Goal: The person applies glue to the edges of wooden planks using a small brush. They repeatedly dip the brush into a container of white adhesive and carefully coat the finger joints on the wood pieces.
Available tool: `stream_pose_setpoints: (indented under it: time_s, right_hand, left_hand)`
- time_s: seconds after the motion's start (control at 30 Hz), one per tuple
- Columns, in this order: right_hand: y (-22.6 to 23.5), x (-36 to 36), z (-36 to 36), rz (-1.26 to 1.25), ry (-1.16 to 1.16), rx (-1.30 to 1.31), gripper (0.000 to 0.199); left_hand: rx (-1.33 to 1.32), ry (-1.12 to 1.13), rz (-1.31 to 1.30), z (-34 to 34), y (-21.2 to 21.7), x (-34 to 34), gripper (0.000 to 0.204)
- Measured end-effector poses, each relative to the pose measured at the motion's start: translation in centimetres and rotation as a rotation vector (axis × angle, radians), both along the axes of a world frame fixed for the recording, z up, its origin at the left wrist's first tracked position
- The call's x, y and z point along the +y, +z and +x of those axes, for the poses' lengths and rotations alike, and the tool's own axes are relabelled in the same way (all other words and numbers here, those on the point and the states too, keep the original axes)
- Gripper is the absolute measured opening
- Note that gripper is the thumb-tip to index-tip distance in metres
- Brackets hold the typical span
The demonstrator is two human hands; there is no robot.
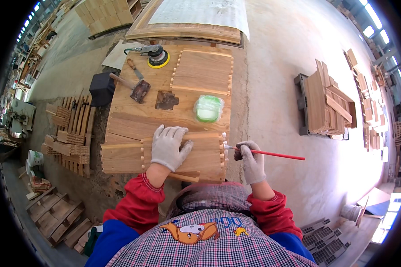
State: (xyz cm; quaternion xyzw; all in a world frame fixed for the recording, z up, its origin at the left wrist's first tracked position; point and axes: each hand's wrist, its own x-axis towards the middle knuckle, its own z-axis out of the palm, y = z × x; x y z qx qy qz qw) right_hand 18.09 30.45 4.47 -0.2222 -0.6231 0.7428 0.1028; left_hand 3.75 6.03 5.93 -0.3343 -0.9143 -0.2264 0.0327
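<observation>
My left hand, in a pale work glove, lies with fingers stretched over a wooden board with dovetailed ends. My right hand, gloved and dark-stained at the fingertips, grips a thin brush with a red handle. Its tip meets the toothed right end of the board, where white stuff shows on the joints. A green-and-white tub wrapped in clear plastic stands just beyond the board. Farther back rests a second dovetailed panel.
On the wooden workbench lie a mallet, a scraper with a wooden handle and a round sander with a yellow pad. Stacked wooden pieces stand left of the bench; a pallet of boards stands right.
</observation>
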Motion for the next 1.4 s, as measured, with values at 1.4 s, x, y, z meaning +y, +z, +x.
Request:
stream_pose_setpoints:
  time_s: [1.4]
  right_hand:
    - [-0.1, 1.4, -1.8, -0.247, -0.249, 0.132, 0.019]
  left_hand:
    - [-0.069, -0.372, -0.387, 0.9, 3.9, -0.7, 0.097]
